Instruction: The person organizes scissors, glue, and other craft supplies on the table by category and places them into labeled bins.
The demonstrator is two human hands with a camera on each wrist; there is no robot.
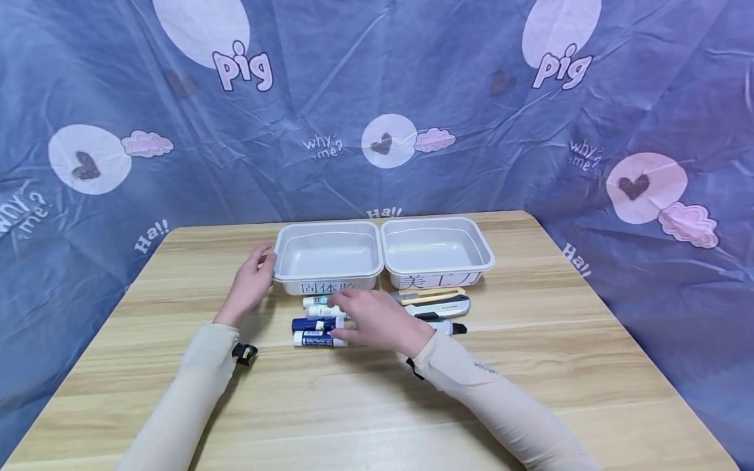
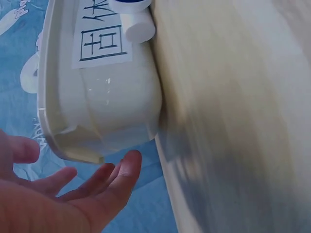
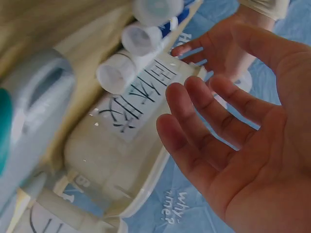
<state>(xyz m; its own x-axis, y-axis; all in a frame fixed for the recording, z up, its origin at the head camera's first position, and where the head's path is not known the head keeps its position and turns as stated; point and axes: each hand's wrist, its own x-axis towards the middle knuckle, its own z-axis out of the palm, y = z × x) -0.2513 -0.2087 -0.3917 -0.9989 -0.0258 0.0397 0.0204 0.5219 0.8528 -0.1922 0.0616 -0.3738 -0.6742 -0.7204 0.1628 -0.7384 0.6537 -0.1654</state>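
My left hand [image 1: 246, 291], fingers spread, is beside the left end of the left white bin [image 1: 326, 255]; in the left wrist view its fingertips are close to the bin's end wall, and contact cannot be told. My right hand [image 1: 383, 320] hovers palm down over the right ends of several glue sticks [image 1: 318, 338], partly hiding them. Loosely bent and holding nothing, its fingers [image 3: 194, 141] show in the right wrist view. The glue sticks lie sideways in a stack of rows before the left bin. Right of them lie a yellow utility knife [image 1: 438, 295], a grey one [image 1: 444, 307] and a partly hidden one [image 1: 459, 328].
A second white bin [image 1: 436, 252] adjoins the left one on its right. Both bear paper labels with Chinese characters on their fronts. The wooden table [image 1: 330, 418] ends at a blue patterned cloth [image 1: 330, 78] behind and at both sides.
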